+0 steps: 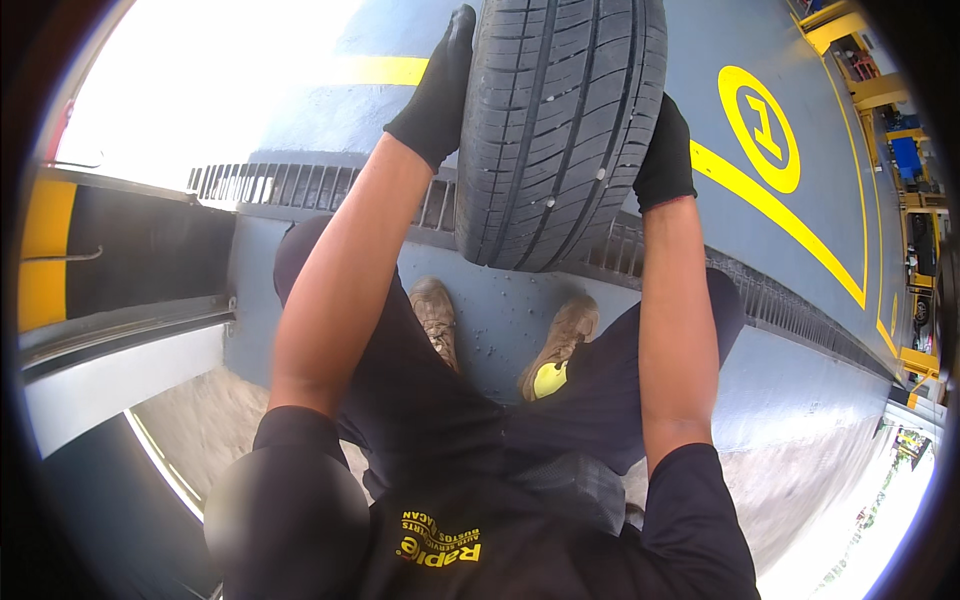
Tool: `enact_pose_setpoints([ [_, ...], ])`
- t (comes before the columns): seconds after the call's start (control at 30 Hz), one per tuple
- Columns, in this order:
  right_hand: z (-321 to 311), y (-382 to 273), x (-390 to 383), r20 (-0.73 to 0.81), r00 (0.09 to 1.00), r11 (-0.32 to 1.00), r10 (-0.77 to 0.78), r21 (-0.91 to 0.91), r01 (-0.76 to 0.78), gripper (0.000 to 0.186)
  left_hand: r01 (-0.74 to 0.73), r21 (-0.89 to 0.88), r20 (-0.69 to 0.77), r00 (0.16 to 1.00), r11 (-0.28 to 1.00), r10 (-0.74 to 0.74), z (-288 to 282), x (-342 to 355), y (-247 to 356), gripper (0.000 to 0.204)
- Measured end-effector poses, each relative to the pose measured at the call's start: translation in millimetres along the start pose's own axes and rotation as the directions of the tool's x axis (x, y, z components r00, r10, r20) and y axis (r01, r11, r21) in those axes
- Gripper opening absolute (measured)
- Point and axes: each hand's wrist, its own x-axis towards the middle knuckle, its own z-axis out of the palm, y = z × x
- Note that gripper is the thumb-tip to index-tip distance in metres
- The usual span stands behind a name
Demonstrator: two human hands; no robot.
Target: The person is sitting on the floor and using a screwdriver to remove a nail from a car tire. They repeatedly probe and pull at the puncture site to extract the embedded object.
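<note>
A black car tyre stands upright in front of me, its grooved tread facing me and small pale stones caught in the grooves. My left hand, in a black glove, presses along the tyre's left side with its fingers stretched forward. On the opposite side, my gloved right hand holds the right sidewall; its fingers are mostly hidden behind the tyre. Between them, the two hands grip the tyre above my feet. The tyre's top runs out of view.
A slotted drain grate crosses the grey floor beneath the tyre. My brown shoes are planted apart. Yellow lines and a painted circle mark the floor ahead. A yellow-and-black barrier stands left; yellow-framed equipment lines the far right.
</note>
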Motion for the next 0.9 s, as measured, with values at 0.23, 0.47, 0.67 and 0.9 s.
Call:
enact_pose_setpoints([
  [0.23,-10.5,-12.9,5.1,-0.19,0.961,0.911,-0.199,-0.396,0.11,0.033,-0.195,0.069,0.083,0.978,0.978,0.189,0.3,11.2,-6.1,0.053],
  [0.47,-3.1,-20.6,-5.5,-0.108,0.992,0.992,-0.072,-0.111,0.06,0.021,-0.387,0.742,0.165,0.896,0.547,0.412,-36.5,-6.2,-38.6,0.052],
  [0.67,1.1,-41.9,1.2,-0.118,0.923,0.807,0.367,0.533,-0.253,0.025,-0.181,0.544,-0.056,0.967,0.819,0.25,-24.7,-20.7,-24.4,0.047],
  [0.9,-67.5,-101.9,11.7,-0.323,0.924,0.635,0.204,0.762,0.126,0.028,-0.229,0.704,-0.005,0.945,0.673,0.326,25.7,-38.2,12.5,0.054],
])
